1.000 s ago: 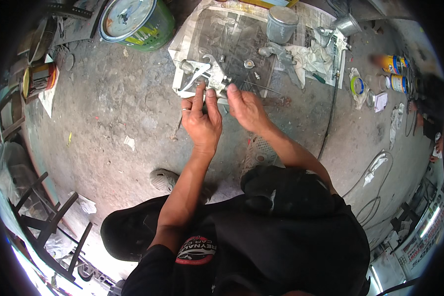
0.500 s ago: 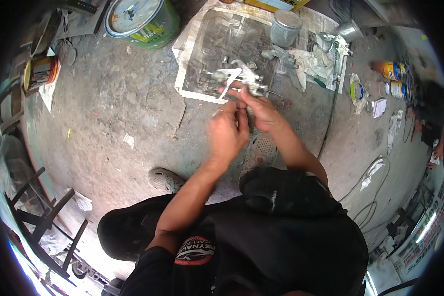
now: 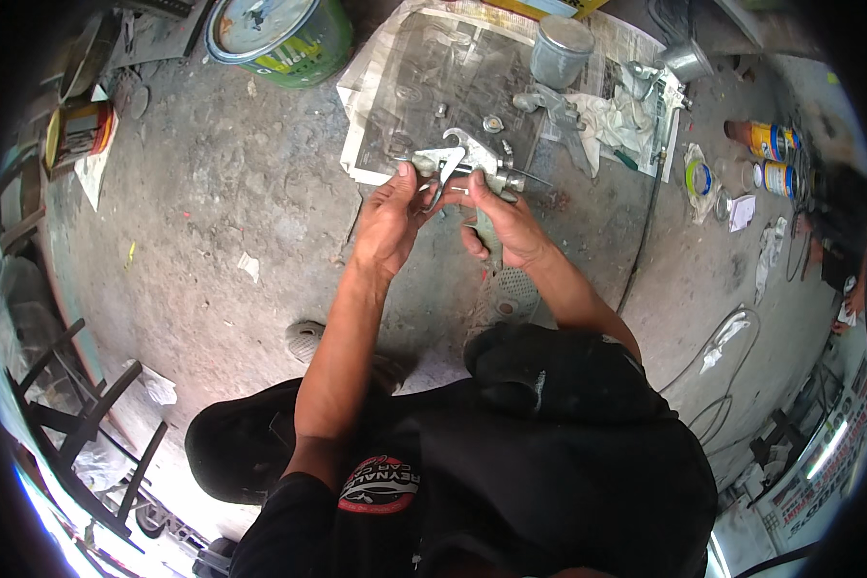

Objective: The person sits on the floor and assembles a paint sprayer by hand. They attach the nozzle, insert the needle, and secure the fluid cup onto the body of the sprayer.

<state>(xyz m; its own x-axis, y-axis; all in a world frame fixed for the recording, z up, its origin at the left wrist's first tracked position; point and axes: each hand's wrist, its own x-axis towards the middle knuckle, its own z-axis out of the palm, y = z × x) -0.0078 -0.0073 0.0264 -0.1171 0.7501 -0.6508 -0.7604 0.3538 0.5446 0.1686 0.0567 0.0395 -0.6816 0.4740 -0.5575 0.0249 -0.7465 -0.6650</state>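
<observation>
A silver spray gun [image 3: 470, 154] is held out over the near edge of the newspaper. My right hand [image 3: 512, 226] is wrapped round its grip, with the thumb up near the body. On the left, my left hand [image 3: 387, 223] closes on the gun's front end, thumb on top, close to the pale trigger; the undersides of these fingers are hidden. From the gun's right end a thin rod sticks out. Beyond it, small metal parts [image 3: 492, 123] lie on the newspaper [image 3: 380, 125]. A second spray gun [image 3: 561, 116] rests there beside a crumpled cloth [image 3: 612, 123].
A grey metal cup [image 3: 562, 63] stands on the newspaper's far side. At the far left is a green paint bucket [image 3: 303, 48]. Cans [image 3: 773, 140] sit to the right, near a dark hose [image 3: 645, 231] on the concrete floor. Another person [image 3: 843, 222] is at the right edge.
My left hand has moved up and left, from below the trigger to the spray gun's front end. My right hand keeps its hold on the grip.
</observation>
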